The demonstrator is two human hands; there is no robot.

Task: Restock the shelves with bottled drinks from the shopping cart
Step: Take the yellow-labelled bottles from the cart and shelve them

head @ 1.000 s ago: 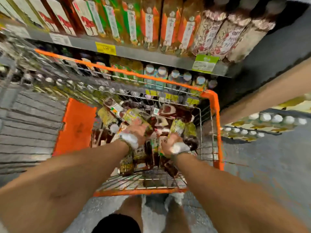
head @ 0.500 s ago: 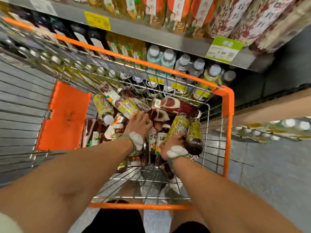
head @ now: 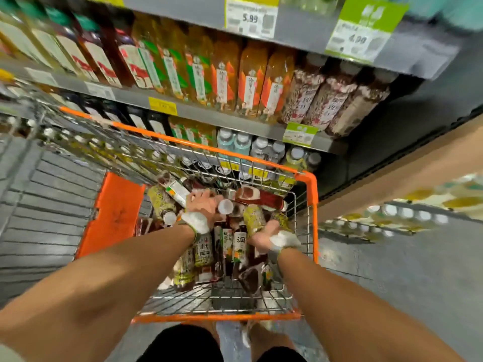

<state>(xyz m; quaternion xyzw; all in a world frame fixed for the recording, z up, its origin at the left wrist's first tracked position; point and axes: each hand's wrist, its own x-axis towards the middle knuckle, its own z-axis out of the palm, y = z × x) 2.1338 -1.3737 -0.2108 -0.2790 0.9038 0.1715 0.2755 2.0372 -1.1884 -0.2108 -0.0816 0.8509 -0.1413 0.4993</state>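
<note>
In the shopping cart (head: 115, 212), the left hand (head: 202, 207) curls its fingers round a white-capped bottle (head: 225, 206) atop the heaped bottled drinks (head: 227, 246). The right hand (head: 264, 237) rests against a yellow-labelled bottle (head: 254, 218); I cannot tell whether it grips. A hasty lift could topple neighbouring bottles or snag the wire wall below the shelves (head: 332, 146).

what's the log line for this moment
phase: picking | left hand: grips white-capped bottle | right hand: grips yellow-label bottle | cart: many bottles inside
</note>
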